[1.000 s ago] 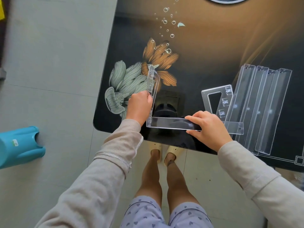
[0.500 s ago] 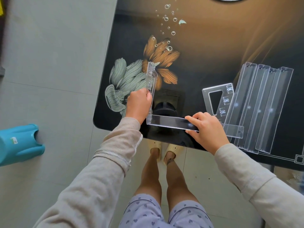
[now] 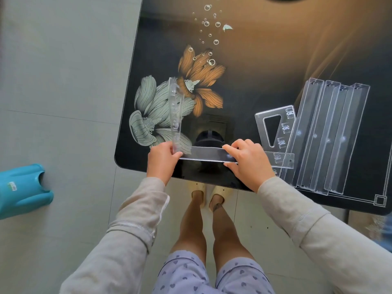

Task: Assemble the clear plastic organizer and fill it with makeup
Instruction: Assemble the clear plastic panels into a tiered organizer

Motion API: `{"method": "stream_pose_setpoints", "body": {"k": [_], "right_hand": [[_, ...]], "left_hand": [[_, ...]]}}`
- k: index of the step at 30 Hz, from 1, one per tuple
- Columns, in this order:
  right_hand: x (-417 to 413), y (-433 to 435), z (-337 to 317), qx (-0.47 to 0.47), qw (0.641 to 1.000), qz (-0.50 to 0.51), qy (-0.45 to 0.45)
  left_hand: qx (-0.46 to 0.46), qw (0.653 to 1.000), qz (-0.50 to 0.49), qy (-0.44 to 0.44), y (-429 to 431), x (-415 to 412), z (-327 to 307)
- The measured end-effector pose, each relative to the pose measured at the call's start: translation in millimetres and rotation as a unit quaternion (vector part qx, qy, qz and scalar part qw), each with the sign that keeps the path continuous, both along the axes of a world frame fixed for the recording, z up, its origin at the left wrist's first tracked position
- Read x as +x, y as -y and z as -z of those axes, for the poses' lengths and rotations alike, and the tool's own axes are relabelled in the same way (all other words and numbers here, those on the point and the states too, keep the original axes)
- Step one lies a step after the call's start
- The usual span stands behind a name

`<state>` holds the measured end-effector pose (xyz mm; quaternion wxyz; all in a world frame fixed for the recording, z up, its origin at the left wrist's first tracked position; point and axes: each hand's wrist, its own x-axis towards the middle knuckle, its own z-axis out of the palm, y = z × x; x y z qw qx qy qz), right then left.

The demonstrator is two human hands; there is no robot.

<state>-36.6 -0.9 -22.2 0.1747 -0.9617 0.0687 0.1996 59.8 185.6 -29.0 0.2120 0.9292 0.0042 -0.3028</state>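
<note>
Left hand (image 3: 162, 160): closed in a pinch, thumb on the near side, knuckles facing up, wrist straight.
Right hand (image 3: 249, 161): palm down, fingers (image 3: 231, 148) stretched toward the left hand, thumb tucked low along the near side.
Arms: both reach forward from the body in pale grey sleeves, forearms converging so the hands sit near each other.
Legs: bare below patterned shorts, feet together in light slippers.
</note>
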Motion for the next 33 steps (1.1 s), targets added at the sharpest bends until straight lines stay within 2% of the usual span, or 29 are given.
{"method": "stream_pose_setpoints", "body": {"k": [5, 12, 14, 16, 19, 21, 24, 27, 30, 33], "right_hand": [[11, -20, 10, 0.008, 1.0, 0.004, 0.02], [9, -23, 15, 0.03, 0.998, 0.017, 0.048], [-3, -13, 7, 0.047, 0.991, 0.074, 0.103], [-16, 2, 2, 0.063, 0.968, 0.179, 0.161], [-30, 22, -1, 0.098, 0.91, 0.356, 0.191], [-36, 30, 0, 0.113, 0.874, 0.44, 0.172], [-44, 37, 5, 0.124, 0.852, 0.492, 0.131], [-50, 41, 5, 0.108, 0.853, 0.499, 0.112], [-52, 45, 5, 0.099, 0.852, 0.506, 0.093], [-47, 49, 7, 0.079, 0.868, 0.488, 0.045]], "left_hand": [[0.064, 0.996, -0.01, 0.058, -8, 15, 3], [0.097, 0.993, 0.007, 0.062, -10, 28, 5], [0.1, 0.993, 0.002, 0.065, -9, 26, 5], [0.101, 0.992, -0.003, 0.072, -9, 24, 5], [0.102, 0.992, -0.005, 0.079, -9, 21, 5], [0.095, 0.992, -0.004, 0.086, -10, 19, 4], [0.072, 0.986, -0.044, 0.142, -11, 12, -4], [0.028, 0.96, -0.074, 0.268, -12, -1, -11], [-0.036, 0.94, -0.015, 0.339, -2, -13, -12], [-0.067, 0.925, 0.165, 0.336, 31, -27, -9]]}}
